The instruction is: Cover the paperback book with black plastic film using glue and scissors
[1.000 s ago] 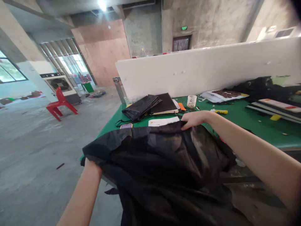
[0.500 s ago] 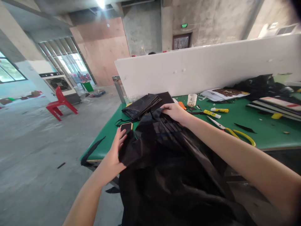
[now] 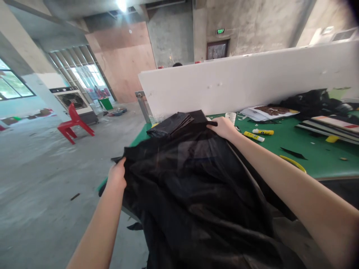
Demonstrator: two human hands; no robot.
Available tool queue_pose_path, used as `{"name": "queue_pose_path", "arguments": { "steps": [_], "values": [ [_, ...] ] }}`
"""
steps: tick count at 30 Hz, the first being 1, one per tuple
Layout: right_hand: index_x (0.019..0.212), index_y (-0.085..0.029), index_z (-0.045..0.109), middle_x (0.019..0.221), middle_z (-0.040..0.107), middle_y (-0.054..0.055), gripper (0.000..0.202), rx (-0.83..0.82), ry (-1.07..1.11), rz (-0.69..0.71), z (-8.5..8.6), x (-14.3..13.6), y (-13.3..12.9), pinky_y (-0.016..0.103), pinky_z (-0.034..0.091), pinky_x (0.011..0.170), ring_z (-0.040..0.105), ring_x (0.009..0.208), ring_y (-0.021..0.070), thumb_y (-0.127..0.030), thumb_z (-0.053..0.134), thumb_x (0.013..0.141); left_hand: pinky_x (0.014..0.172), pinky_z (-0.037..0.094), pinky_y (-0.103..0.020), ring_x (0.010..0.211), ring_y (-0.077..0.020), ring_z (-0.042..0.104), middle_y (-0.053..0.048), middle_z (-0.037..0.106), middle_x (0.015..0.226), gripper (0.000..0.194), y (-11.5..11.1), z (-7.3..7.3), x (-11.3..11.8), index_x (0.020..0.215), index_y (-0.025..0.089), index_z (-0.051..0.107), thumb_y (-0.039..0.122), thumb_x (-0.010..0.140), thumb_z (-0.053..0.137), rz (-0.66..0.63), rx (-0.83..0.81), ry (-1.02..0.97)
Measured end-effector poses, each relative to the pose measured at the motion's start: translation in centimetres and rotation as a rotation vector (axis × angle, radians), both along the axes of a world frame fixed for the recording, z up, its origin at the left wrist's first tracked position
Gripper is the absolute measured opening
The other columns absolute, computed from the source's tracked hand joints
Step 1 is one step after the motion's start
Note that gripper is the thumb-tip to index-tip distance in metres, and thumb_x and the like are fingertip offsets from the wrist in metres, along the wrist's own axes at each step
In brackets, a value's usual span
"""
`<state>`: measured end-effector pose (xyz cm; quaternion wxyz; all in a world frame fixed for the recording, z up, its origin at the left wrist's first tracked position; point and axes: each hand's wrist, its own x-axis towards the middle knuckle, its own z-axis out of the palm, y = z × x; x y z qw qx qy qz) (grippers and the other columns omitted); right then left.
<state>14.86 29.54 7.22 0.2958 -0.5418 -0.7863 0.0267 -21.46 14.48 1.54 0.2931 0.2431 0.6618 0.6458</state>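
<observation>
A large, thin black plastic bag [image 3: 196, 194] spreads between my hands, hanging toward me over the front of the green table [image 3: 322, 164]. At its left edge, my left hand [image 3: 116, 176] is closed on the plastic. My right hand [image 3: 223, 129] pinches the far right edge, with a short black end poking out past the fingers. Light shows through the upper part of the film. Just beyond it lies a folded stack of black plastic [image 3: 169, 125]. The phone spot and most of the scissors [image 3: 294, 163] are covered; only a yellow handle shows.
Glue sticks [image 3: 254, 136], a clear plastic cup [image 3: 230, 117] and papers [image 3: 252, 113] lie to the right, near stacked boards [image 3: 331, 129] and a black heap [image 3: 308, 102]. A white panel [image 3: 238, 82] stands along the table's back. On the floor at left is a red chair [image 3: 73, 121].
My left hand has moved left and closed on the bag's edge. My right hand has shifted slightly right. The bag is now stretched wider, covering the phone and the scissors' blades.
</observation>
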Motion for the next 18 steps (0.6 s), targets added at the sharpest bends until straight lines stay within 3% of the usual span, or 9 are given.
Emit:
{"name": "queue_pose_path", "arguments": {
  "steps": [2,4,7,9,11,13,15,18],
  "values": [
    [0.093,-0.015,0.07,0.086,0.067,0.011,0.032,0.011,-0.031,-0.053,-1.1,0.7,0.7,0.035,0.044,0.074,0.06,0.083,0.0263,-0.041,0.055,0.08,0.08,0.051,-0.043,0.093,-0.0292,0.063,-0.013,0.065,0.102,0.041,0.2,-0.7,-0.1,0.111,0.013,0.055,0.029,0.073,0.059,0.031,0.014,0.044],
    [0.095,-0.015,0.068,0.089,0.067,0.012,0.033,0.034,-0.067,-0.096,-2.0,0.8,1.0,0.034,0.043,0.074,0.06,0.085,0.0264,-0.04,0.051,0.083,0.097,0.041,-0.039,0.115,-0.0267,0.051,-0.012,0.052,0.127,0.056,-0.3,-0.8,1.1,0.126,0.016,0.044,0.029,0.074,0.06,0.058,0.093,0.216],
    [0.103,-0.016,0.064,0.096,0.065,0.012,0.035,0.087,-0.107,-0.139,-2.8,-0.2,1.0,0.034,0.041,0.075,0.059,0.089,0.0258,-0.038,0.04,0.089,0.111,0.02,-0.04,0.134,-0.0254,0.025,-0.012,0.029,0.144,0.067,-1.8,0.1,5.2,0.137,0.017,0.029,0.029,0.078,0.058,0.024,0.3,0.84],
    [0.109,-0.017,0.06,0.102,0.063,0.011,0.037,0.13,-0.138,-0.142,-2.8,-1.2,0.8,0.034,0.04,0.078,0.057,0.092,0.0254,-0.036,0.032,0.092,0.111,0.017,-0.044,0.135,-0.0255,0.024,-0.011,0.032,0.143,0.058,-2.9,0.6,8.9,0.137,0.019,0.031,0.026,0.083,0.051,-0.192,0.378,1.118],
    [0.111,-0.017,0.057,0.107,0.061,0.012,0.037,0.172,-0.184,-0.116,-2.8,-2.1,0.6,0.035,0.037,0.085,0.055,0.097,0.0251,-0.033,0.029,0.094,0.112,0.017,-0.045,0.136,-0.0241,0.022,-0.008,0.035,0.142,0.049,-3.7,0.4,12.3,0.136,0.023,0.034,0.025,0.088,0.044,-0.55,0.318,1.283],
    [0.111,-0.015,0.056,0.108,0.059,0.013,0.038,0.204,-0.241,-0.076,-3.1,-2.7,0.5,0.037,0.032,0.092,0.051,0.103,0.0257,-0.033,0.028,0.094,0.111,0.016,-0.049,0.137,-0.0244,0.018,-0.006,0.035,0.144,0.05,-4.1,-0.6,14.9,0.138,0.025,0.031,0.031,0.09,0.041,-0.819,0.222,1.372],
    [0.115,-0.013,0.054,0.109,0.057,0.014,0.039,0.221,-0.3,-0.047,-3.8,-2.9,0.4,0.04,0.027,0.097,0.048,0.108,0.0272,-0.032,0.029,0.093,0.109,0.015,-0.057,0.138,-0.0294,0.011,-0.005,0.029,0.147,0.056,-4.1,-2.1,16.4,0.14,0.027,0.028,0.043,0.088,0.043,-0.945,0.111,1.413],
    [0.131,-0.011,0.042,0.12,0.052,0.016,0.046,0.228,-0.368,-0.042,-5.1,-2.5,0.2,0.046,0.017,0.104,0.04,0.118,0.0299,-0.028,0.038,0.089,0.104,0.014,-0.066,0.138,-0.0358,0.005,-0.006,0.024,0.149,0.062,-3.8,-4.0,16.9,0.14,0.029,0.028,0.056,0.085,0.042,-0.999,-0.012,1.429]
  ]
}}
